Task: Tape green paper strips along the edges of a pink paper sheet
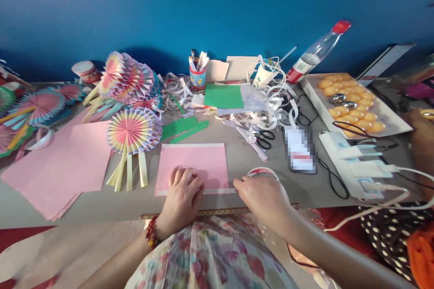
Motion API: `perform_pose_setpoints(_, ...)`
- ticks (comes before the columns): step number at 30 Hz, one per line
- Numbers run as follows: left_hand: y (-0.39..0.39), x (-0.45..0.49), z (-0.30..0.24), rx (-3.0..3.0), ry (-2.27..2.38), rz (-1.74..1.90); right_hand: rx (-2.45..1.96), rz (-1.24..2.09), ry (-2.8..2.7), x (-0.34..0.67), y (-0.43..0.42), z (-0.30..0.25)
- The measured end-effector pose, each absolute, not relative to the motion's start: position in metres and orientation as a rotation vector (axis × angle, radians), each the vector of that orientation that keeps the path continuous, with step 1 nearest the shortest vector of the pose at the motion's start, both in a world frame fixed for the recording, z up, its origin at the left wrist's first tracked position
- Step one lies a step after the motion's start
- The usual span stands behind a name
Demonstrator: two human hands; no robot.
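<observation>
A pink paper sheet (193,162) lies flat in front of me, with white strips of tape along its far and near edges. My left hand (186,192) rests on its near part, fingers curled and pressed together; whatever is under them is hidden. To the right of the sheet, my right hand (262,194) is closed around the near side of a white tape roll (262,170) with red print inside. Its fingertips touch the right end of the near strip, just past the sheet's corner. The hand covers much of the roll.
A yellow-and-pink paper fan (134,131) and pink sheets (64,167) lie left. Behind are green paper (224,96), curled paper strips (278,115), a pen cup (197,76) and scissors (264,139). Rightward are a phone (300,149), a power strip (352,167) and a bottle (318,52).
</observation>
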State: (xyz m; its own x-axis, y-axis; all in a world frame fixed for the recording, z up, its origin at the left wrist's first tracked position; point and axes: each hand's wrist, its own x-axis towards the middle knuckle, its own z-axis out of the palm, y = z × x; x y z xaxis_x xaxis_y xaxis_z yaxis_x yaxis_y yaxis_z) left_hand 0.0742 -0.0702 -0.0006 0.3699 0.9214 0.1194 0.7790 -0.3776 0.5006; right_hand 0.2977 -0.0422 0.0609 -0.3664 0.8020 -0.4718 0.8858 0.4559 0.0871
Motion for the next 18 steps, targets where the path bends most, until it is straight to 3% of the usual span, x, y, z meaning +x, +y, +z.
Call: perform_pose_setpoints(18,-0.066,0.068,-0.008,2.574,1.152,0.374,1.425,-0.242,2.263,0.299,-0.045,0.059)
